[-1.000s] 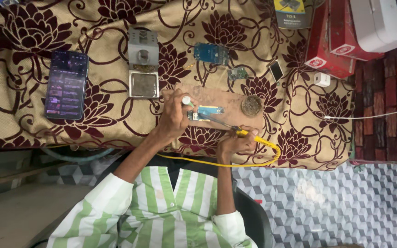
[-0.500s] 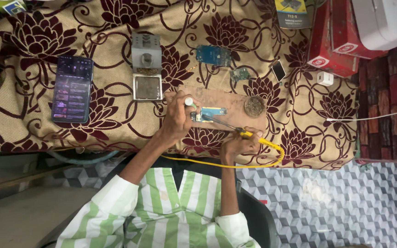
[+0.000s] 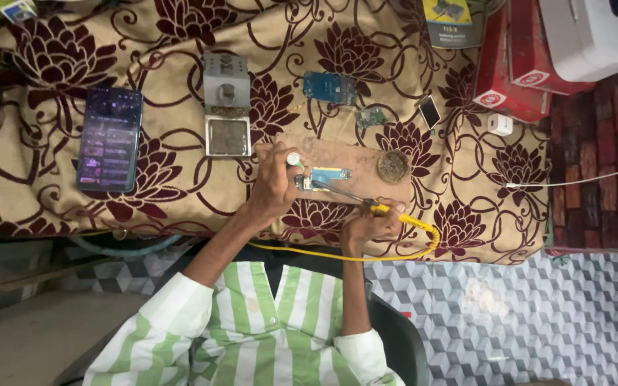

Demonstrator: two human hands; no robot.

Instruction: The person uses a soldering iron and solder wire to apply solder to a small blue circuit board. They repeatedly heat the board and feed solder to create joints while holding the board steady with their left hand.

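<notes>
Head view: one soldering iron (image 3: 366, 204), two circuit boards (image 3: 329, 88).

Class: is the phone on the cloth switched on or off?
On. The phone lies face up, its screen lit with coloured rows, left of both hands.

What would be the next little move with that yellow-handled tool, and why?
Probably ease the tip down the last bit onto the small blue circuit board. The right hand holds the soldering iron slanted, its tip at the board's edge, while the left hand steadies the board on the brown work mat.
</notes>
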